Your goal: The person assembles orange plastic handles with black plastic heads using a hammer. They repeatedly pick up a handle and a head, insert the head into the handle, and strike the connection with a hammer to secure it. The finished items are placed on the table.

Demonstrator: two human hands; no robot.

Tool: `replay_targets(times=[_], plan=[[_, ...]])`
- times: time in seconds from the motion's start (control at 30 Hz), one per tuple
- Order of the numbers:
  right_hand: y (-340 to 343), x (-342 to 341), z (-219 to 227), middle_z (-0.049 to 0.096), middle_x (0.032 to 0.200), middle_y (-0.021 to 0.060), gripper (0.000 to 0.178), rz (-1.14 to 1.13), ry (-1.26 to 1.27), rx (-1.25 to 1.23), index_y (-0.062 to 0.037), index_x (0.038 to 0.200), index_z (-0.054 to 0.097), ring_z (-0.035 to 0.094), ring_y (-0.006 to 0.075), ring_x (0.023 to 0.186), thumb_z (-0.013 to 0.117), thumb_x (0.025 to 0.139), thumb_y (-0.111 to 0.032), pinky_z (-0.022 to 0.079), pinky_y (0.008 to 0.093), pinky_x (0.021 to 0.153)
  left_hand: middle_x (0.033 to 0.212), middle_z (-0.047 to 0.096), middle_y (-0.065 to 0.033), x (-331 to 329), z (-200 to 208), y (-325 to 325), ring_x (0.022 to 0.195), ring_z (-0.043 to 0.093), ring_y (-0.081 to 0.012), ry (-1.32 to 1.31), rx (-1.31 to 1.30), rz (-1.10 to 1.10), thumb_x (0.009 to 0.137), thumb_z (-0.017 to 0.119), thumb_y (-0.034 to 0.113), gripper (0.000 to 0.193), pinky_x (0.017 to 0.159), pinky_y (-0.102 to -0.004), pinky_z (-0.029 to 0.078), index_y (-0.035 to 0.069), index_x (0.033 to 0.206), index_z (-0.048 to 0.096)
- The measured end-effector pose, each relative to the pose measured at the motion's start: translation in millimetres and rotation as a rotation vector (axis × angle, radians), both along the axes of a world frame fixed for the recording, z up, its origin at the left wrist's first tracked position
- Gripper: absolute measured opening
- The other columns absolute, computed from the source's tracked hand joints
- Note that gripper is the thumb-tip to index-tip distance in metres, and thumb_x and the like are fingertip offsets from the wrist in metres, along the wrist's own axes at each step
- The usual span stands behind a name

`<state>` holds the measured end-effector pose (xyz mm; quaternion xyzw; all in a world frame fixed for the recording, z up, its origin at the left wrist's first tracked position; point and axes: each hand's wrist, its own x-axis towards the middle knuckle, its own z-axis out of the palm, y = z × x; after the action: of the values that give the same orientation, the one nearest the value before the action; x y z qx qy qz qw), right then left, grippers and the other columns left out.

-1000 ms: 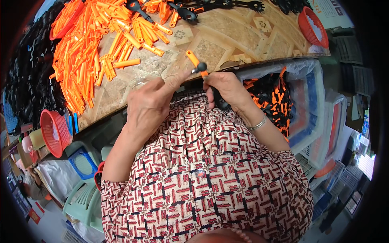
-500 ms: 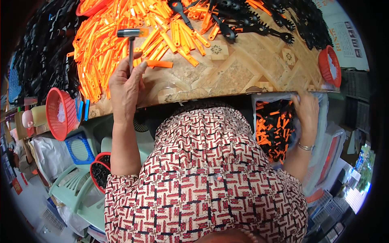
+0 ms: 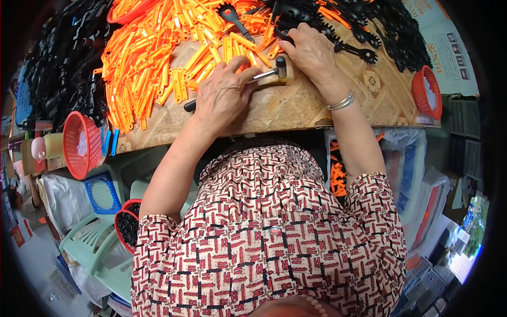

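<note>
My left hand (image 3: pixel 224 95) is closed around a small hammer (image 3: pixel 264 75) lying slantwise just above the table. Its black handle end shows on the wrist side and its head, black on top and yellowish below, points right. The fingertips of this hand reach the edge of a heap of flat orange plastic handles (image 3: pixel 140 74); whether they also pinch one is hidden. Farther right, my right hand (image 3: pixel 317 61) has its fingers bent at a black plastic kitchen utensil (image 3: pixel 283 36), gripping the stem. Another black slotted spoon (image 3: pixel 229 13) rests on the orange heap.
Black utensils (image 3: pixel 404 47) pile at the far right, black parts (image 3: pixel 63 68) at the left. Red baskets (image 3: pixel 79 153) (image 3: pixel 426 92) stand at both table ends. Beside my right arm, below the table edge (image 3: pixel 264 124), a lined box (image 3: pixel 406 153) holds orange and black pieces.
My right hand has come up from the box to the black utensils. My left hand has moved right, the hammer tipped from upright to lying; the orange handle it pinched no longer shows.
</note>
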<state>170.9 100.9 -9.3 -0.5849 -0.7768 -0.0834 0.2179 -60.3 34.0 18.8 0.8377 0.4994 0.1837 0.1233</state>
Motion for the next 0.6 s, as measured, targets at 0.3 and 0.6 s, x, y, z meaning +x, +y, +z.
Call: replay_targets(times=[0.3, 0.6], plan=[[9.1, 23.5, 13.7, 0.066, 0.086, 0.0094, 0.014, 0.137, 0.334, 0.017, -0.0061, 0.095, 0.073, 0.066, 0.0264, 0.078, 0.070, 0.088, -0.018, 0.053, 0.0381, 0.070, 0.109, 0.068, -0.0082, -64.5, -13.7, 31.1, 0.091, 0.068, -0.0258, -0.443, 0.043, 0.150, 0.091, 0.070, 0.018, 0.021, 0.081, -0.0344, 0.052, 0.005, 0.107, 0.073], [-3.7, 30.1, 26.3, 0.070, 0.081, -0.0021, 0.017, 0.049, 1.075, -0.268, -0.0046, 0.109, 0.076, 0.062, 0.0032, 0.065, 0.069, 0.096, -0.012, 0.047, 0.0185, 0.055, 0.095, 0.069, -0.0118, -68.5, -6.5, 59.8, 0.087, 0.067, -0.0208, -0.543, -0.076, 0.356, 0.092, 0.072, 0.023, 0.028, 0.080, -0.0321, 0.050, 0.003, 0.112, 0.074]])
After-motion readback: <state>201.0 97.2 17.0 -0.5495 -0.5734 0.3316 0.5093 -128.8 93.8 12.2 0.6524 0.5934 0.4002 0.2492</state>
